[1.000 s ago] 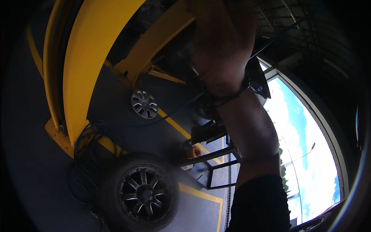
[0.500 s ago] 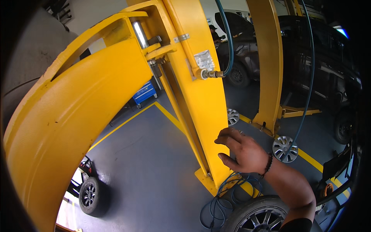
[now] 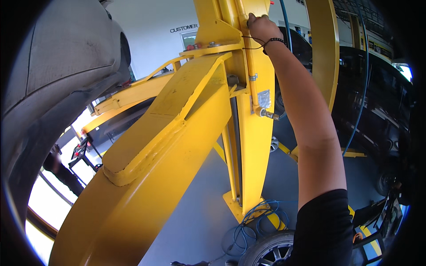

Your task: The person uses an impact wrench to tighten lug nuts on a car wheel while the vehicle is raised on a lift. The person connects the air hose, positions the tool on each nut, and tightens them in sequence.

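Note:
My right hand (image 3: 262,29) reaches up to the yellow lift post (image 3: 258,164). Its fingers are curled in at the yellow pipe (image 3: 250,57) running up the post. What lies inside them is hidden. A dark beaded bracelet (image 3: 275,41) circles the wrist, and a thin dark cord runs from there across the post. Below the hand, a metal hose fitting (image 3: 269,114) sticks out from the pipe's lower end. The blue hose (image 3: 286,22) passes behind my forearm. A thick yellow lift arm (image 3: 146,195) extends toward me on the left. My left hand is out of view.
A raised car body (image 3: 71,57) hangs at upper left. Coiled blue hose (image 3: 248,226) and a wheel (image 3: 268,250) lie by the post's base. A dark car (image 3: 368,102) stands at right, behind a second yellow post (image 3: 323,53). A person (image 3: 62,170) is at far left.
My right hand has risen from in front of the lower post to the upper pipe, its fingers now curled in there. The view has shifted upward, showing more of the lift arm and raised car.

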Motion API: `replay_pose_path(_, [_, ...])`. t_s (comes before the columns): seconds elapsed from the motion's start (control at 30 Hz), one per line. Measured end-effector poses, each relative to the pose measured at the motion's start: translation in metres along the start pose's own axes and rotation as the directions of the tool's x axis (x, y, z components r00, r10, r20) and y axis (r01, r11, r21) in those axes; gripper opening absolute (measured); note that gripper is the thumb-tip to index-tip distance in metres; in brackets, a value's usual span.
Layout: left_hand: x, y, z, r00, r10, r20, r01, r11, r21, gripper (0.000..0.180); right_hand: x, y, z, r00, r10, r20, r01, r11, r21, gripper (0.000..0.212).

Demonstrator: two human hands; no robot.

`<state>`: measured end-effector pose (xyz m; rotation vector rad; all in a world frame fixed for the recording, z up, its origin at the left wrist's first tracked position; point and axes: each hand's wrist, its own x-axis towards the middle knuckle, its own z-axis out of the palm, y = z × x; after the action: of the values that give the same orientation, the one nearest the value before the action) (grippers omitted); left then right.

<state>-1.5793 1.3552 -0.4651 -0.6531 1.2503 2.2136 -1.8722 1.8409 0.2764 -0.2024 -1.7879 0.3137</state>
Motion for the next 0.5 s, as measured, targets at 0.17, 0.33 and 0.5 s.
replay_pose_path(0.17, [-0.047,-0.031,-0.082,1.0,0.004,-0.023,-0.006,0.995,-0.101,0.049,-0.001,0.045,-0.04,0.723,-0.656,0.216,0.689,0.705,-0.167,0.035])
replay_pose_path(0.33, [-0.08,-0.057,-0.139,0.999,0.03,0.043,-0.019,0.976,-0.219,0.048,0.017,0.016,-0.029,0.893,-0.177,0.414,0.166,0.984,0.064,0.036])
replay_pose_path(0.5, [-0.088,-0.057,-0.146,0.979,0.099,-0.176,-0.104,0.994,-0.018,0.04,0.001,0.034,-0.041,0.677,-0.723,0.134,0.735,0.659,-0.158,0.036])
